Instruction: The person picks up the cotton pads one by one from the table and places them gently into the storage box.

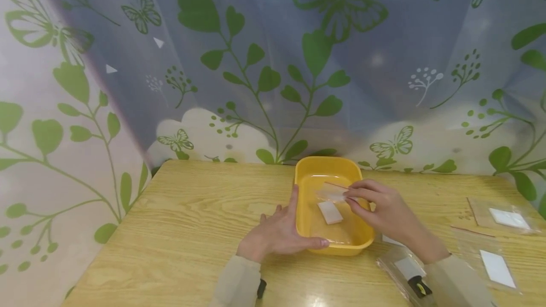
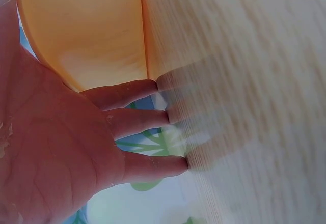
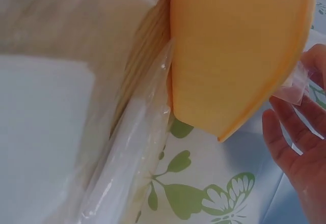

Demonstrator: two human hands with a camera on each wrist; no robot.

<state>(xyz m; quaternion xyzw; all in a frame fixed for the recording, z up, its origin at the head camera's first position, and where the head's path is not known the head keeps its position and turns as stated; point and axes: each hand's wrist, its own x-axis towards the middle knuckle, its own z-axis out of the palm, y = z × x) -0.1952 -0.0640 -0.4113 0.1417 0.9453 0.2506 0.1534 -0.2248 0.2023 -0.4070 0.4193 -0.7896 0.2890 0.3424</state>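
Note:
A yellow plastic tub [image 1: 341,250] stands on the table. My left hand [image 1: 277,233] rests against its left side, index finger along the wall and thumb over the near rim. In the left wrist view the other fingers [image 2: 155,168] are straight, their tips on the tabletop. My right hand [image 1: 386,207] pinches a clear zip bag [image 1: 326,194] with a red seal line above the tub's right side. The pinched bag [image 3: 293,89] also shows in the right wrist view. Below it in the tub is a white rectangular piece [image 1: 330,212] with clear film around it.
Right of the tub lie clear bags holding white rectangles: a far bag [image 1: 509,218], a nearer bag [image 1: 496,268] and several under my right forearm, including one bag [image 1: 407,266]. A patterned curtain [image 1: 256,60] hangs behind the wood-grain table [image 1: 192,212].

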